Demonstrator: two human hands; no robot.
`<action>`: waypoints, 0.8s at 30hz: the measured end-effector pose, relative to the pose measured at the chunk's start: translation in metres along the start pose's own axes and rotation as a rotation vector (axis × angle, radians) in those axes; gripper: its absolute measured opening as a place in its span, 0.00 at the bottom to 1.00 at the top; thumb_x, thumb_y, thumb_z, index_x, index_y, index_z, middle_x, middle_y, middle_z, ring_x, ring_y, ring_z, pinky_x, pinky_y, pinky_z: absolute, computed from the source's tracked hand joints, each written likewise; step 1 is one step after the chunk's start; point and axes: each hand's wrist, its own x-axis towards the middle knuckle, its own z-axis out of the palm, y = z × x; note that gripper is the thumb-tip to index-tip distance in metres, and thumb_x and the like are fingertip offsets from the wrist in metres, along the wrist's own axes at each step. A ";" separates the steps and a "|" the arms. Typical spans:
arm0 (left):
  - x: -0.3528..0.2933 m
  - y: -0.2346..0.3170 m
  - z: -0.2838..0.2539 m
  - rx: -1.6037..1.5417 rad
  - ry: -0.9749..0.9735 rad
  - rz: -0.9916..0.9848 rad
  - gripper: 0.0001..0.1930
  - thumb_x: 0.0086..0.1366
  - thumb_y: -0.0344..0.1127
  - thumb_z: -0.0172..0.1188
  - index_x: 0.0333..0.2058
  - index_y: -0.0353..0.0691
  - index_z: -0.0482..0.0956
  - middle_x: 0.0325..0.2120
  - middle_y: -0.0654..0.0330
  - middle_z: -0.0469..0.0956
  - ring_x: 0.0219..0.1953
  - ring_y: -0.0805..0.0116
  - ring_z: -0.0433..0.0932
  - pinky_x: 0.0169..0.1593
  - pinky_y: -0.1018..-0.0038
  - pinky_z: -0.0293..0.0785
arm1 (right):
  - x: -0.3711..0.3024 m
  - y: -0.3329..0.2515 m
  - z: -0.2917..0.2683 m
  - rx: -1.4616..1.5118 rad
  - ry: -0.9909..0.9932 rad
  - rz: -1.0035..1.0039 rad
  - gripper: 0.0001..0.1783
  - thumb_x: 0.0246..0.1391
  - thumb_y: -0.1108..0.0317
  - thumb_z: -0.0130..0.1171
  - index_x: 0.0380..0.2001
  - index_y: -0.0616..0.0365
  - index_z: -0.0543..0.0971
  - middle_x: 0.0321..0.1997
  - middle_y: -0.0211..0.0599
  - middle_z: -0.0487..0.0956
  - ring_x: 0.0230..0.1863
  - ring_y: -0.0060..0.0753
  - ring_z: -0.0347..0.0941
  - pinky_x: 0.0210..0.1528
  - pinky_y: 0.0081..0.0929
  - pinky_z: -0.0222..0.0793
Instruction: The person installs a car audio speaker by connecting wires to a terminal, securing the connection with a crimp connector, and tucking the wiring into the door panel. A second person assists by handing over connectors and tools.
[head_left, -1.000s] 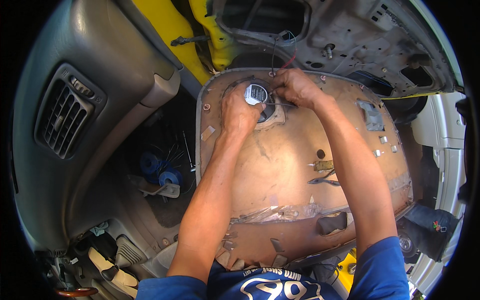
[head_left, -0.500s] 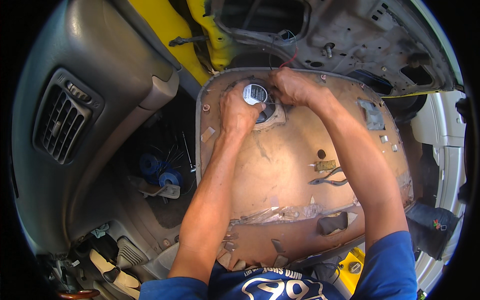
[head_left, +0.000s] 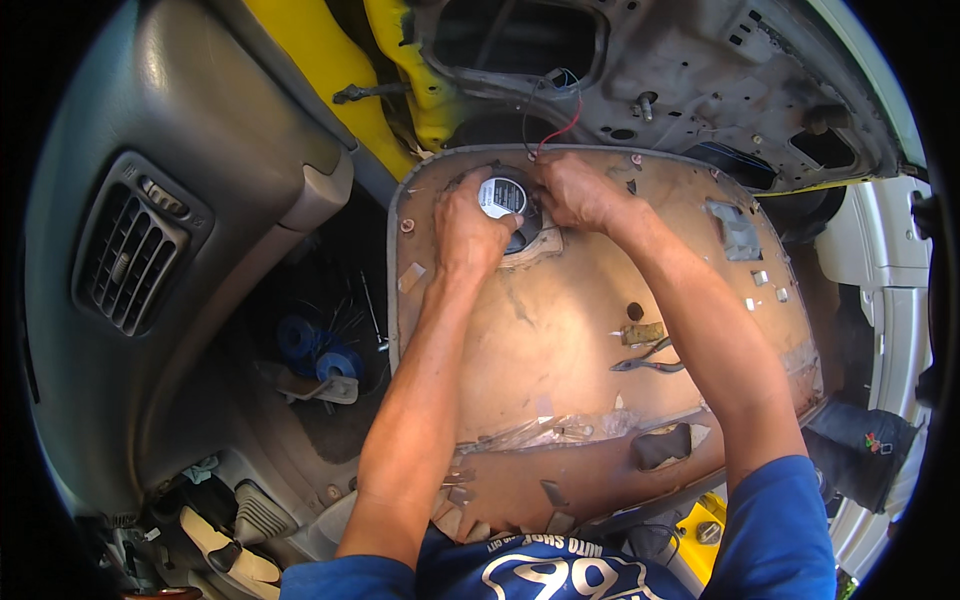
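A round black speaker [head_left: 503, 198], its magnet faced with a silver-and-black label, sits in the brown backing of a door panel [head_left: 570, 330]. My left hand [head_left: 468, 228] wraps its left side, with the thumb across its lower edge. At the speaker's right edge, my right hand [head_left: 585, 192] is closed in a pinch. A red wire [head_left: 570, 125] runs from the open metal door down to those fingers, with a dark wire [head_left: 527, 115] beside it. The right fingertips are partly hidden.
Pliers [head_left: 650, 362] and a small tan block [head_left: 642, 335] lie on the panel by my right forearm. Blue spools [head_left: 338, 362] rest on the car floor at left. The dashboard [head_left: 130, 90] bounds the left side, the bare door [head_left: 680, 70] the far side.
My right hand has come down closer to the speaker's right edge, and more of the red wire shows above it. My left hand keeps its grip on the speaker. The view has shifted slightly.
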 end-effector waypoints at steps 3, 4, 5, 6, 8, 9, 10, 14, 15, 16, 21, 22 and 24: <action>0.000 0.001 0.002 -0.021 -0.008 0.019 0.37 0.48 0.32 0.81 0.60 0.35 0.81 0.52 0.44 0.85 0.55 0.49 0.85 0.60 0.62 0.79 | 0.014 0.008 -0.008 0.006 -0.186 -0.014 0.12 0.49 0.75 0.64 0.39 0.67 0.85 0.43 0.59 0.83 0.48 0.65 0.80 0.50 0.50 0.77; 0.000 0.001 0.002 -0.009 -0.011 0.024 0.37 0.48 0.31 0.81 0.60 0.35 0.81 0.52 0.44 0.85 0.55 0.49 0.85 0.60 0.62 0.79 | 0.021 0.010 -0.009 0.024 -0.261 0.021 0.13 0.49 0.75 0.64 0.40 0.66 0.85 0.44 0.59 0.83 0.49 0.65 0.80 0.52 0.50 0.77; 0.000 0.001 0.002 0.000 -0.008 0.031 0.37 0.48 0.31 0.81 0.60 0.35 0.81 0.52 0.44 0.85 0.55 0.49 0.85 0.60 0.63 0.79 | 0.020 0.011 -0.009 0.020 -0.270 0.057 0.13 0.49 0.76 0.64 0.40 0.66 0.85 0.43 0.59 0.84 0.48 0.64 0.81 0.50 0.50 0.77; 0.001 0.001 0.002 0.017 0.005 0.044 0.37 0.48 0.31 0.81 0.60 0.35 0.81 0.52 0.44 0.85 0.56 0.49 0.85 0.61 0.63 0.78 | 0.020 0.012 -0.007 0.016 -0.254 0.079 0.13 0.48 0.77 0.64 0.39 0.65 0.86 0.42 0.60 0.84 0.47 0.64 0.81 0.49 0.49 0.78; 0.001 0.000 0.001 -0.001 0.004 0.021 0.37 0.49 0.31 0.81 0.60 0.36 0.81 0.52 0.45 0.86 0.56 0.50 0.85 0.61 0.63 0.79 | 0.015 0.009 0.001 0.017 -0.161 0.079 0.13 0.48 0.78 0.64 0.39 0.65 0.86 0.41 0.60 0.85 0.47 0.64 0.82 0.48 0.48 0.79; 0.000 0.000 0.002 0.004 0.010 0.024 0.37 0.49 0.31 0.81 0.60 0.36 0.81 0.52 0.45 0.86 0.55 0.51 0.85 0.61 0.63 0.79 | 0.010 0.006 0.006 0.022 -0.083 0.063 0.13 0.48 0.78 0.64 0.39 0.65 0.86 0.41 0.60 0.85 0.47 0.64 0.82 0.48 0.48 0.79; 0.000 0.000 0.003 -0.017 -0.001 0.014 0.36 0.49 0.31 0.81 0.60 0.36 0.81 0.52 0.45 0.86 0.55 0.51 0.85 0.60 0.63 0.79 | 0.004 0.004 0.010 0.008 -0.038 0.078 0.13 0.48 0.78 0.63 0.39 0.65 0.86 0.41 0.60 0.85 0.47 0.63 0.82 0.48 0.48 0.79; 0.001 -0.001 0.002 -0.065 -0.008 0.036 0.35 0.48 0.31 0.81 0.58 0.37 0.83 0.50 0.45 0.87 0.53 0.51 0.86 0.59 0.63 0.80 | -0.002 0.011 -0.004 0.184 -0.014 0.024 0.15 0.51 0.76 0.65 0.43 0.64 0.87 0.42 0.58 0.86 0.47 0.61 0.83 0.51 0.44 0.79; 0.001 0.000 0.001 -0.073 0.001 0.059 0.34 0.48 0.31 0.81 0.58 0.37 0.83 0.49 0.45 0.87 0.52 0.51 0.86 0.58 0.63 0.80 | -0.003 0.012 -0.009 0.242 -0.044 0.090 0.15 0.52 0.74 0.65 0.44 0.64 0.86 0.43 0.57 0.86 0.47 0.59 0.83 0.52 0.43 0.78; 0.001 0.000 0.000 -0.057 -0.010 0.037 0.34 0.48 0.30 0.81 0.57 0.37 0.83 0.49 0.45 0.87 0.52 0.51 0.87 0.58 0.63 0.80 | -0.004 0.013 -0.015 0.294 -0.068 0.166 0.15 0.53 0.73 0.65 0.45 0.64 0.86 0.44 0.56 0.86 0.47 0.57 0.83 0.53 0.42 0.78; 0.001 0.005 -0.001 -0.031 -0.017 0.015 0.33 0.49 0.30 0.80 0.57 0.38 0.84 0.48 0.46 0.87 0.51 0.52 0.87 0.57 0.63 0.80 | -0.006 0.011 -0.018 0.249 -0.084 0.194 0.12 0.58 0.72 0.64 0.44 0.63 0.86 0.42 0.54 0.86 0.45 0.55 0.83 0.51 0.41 0.77; 0.000 0.005 -0.001 -0.031 -0.021 0.006 0.33 0.49 0.29 0.80 0.57 0.38 0.84 0.48 0.47 0.87 0.51 0.52 0.87 0.57 0.63 0.80 | -0.007 0.009 -0.014 0.236 -0.062 0.169 0.12 0.58 0.72 0.64 0.44 0.63 0.86 0.42 0.55 0.86 0.45 0.55 0.83 0.51 0.42 0.77; 0.000 0.005 0.000 -0.023 -0.014 0.006 0.32 0.49 0.29 0.80 0.57 0.39 0.84 0.48 0.47 0.87 0.51 0.52 0.87 0.57 0.63 0.80 | -0.008 0.008 -0.008 0.201 -0.038 0.151 0.11 0.59 0.72 0.64 0.44 0.63 0.86 0.41 0.56 0.86 0.44 0.57 0.83 0.50 0.43 0.77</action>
